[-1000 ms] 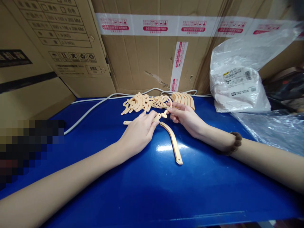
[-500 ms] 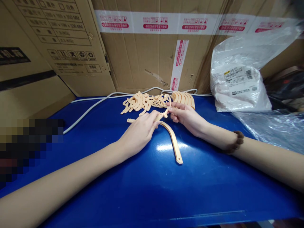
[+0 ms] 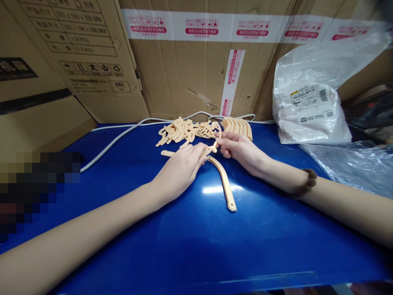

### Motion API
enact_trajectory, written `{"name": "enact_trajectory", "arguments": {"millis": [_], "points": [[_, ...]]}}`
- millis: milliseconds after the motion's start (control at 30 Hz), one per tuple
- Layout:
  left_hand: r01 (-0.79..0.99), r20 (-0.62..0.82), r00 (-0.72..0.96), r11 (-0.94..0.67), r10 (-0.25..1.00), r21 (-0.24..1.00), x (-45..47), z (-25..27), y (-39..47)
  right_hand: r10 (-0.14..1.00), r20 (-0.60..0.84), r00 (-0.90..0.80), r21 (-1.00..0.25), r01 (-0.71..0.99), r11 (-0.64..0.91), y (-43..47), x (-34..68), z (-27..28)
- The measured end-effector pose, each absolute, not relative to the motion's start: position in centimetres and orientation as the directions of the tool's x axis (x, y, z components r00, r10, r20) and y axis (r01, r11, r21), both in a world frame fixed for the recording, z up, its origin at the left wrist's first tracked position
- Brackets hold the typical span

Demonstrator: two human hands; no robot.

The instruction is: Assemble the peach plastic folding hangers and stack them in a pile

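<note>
My left hand (image 3: 184,164) is closed around beige plastic parts that look like hanger arms, one end (image 3: 207,151) showing past the fingertips. From under this hand a long curved hanger arm (image 3: 224,182) with a hole at its end reaches toward me, and another strip end (image 3: 166,153) sticks out to the left. My right hand (image 3: 236,145) pinches a thin beige hook (image 3: 220,130). The hook's lower end (image 3: 214,147) meets the part in my left fingers; whether they are joined is too small to tell.
Behind my hands lie a pile of short curved pieces (image 3: 177,132), several thin hooks (image 3: 205,130) and a row of curved arms (image 3: 238,128). A white cable (image 3: 112,149) runs along cardboard boxes (image 3: 184,73). A plastic bag (image 3: 310,110) stands right on the blue table (image 3: 196,246).
The strip end left of my left hand has shifted slightly further left and up. Both hands otherwise keep nearly the same place and hold.
</note>
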State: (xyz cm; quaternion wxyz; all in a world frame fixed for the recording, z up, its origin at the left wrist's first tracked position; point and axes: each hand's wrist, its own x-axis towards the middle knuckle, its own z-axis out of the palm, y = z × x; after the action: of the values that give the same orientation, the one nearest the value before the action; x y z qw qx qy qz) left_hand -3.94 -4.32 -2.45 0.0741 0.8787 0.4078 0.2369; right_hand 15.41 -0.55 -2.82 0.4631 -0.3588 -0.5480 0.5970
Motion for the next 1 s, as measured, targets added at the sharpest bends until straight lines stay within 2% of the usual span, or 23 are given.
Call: {"name": "enact_trajectory", "arguments": {"millis": [200, 633, 1000], "points": [[0.691, 0.358, 0.569, -0.666, 0.740, 0.279, -3.81, -2.44, -4.28, 0.949, 0.079, -0.306, -0.986, -0.165, 0.029, -0.54, 15.42, -2.80], [0.740, 0.380, 0.606, -0.670, 0.699, 0.053, -3.89, -2.45, -4.36, 0.956, 0.121, -0.268, -0.987, -0.134, 0.087, -0.80, 15.05, -2.83], [0.743, 0.371, 0.629, -0.669, 0.683, -0.028, -3.88, -2.58, -4.10, 0.959, 0.161, -0.232, -0.983, -0.123, 0.135, -0.89, 14.83, -3.09]]}}
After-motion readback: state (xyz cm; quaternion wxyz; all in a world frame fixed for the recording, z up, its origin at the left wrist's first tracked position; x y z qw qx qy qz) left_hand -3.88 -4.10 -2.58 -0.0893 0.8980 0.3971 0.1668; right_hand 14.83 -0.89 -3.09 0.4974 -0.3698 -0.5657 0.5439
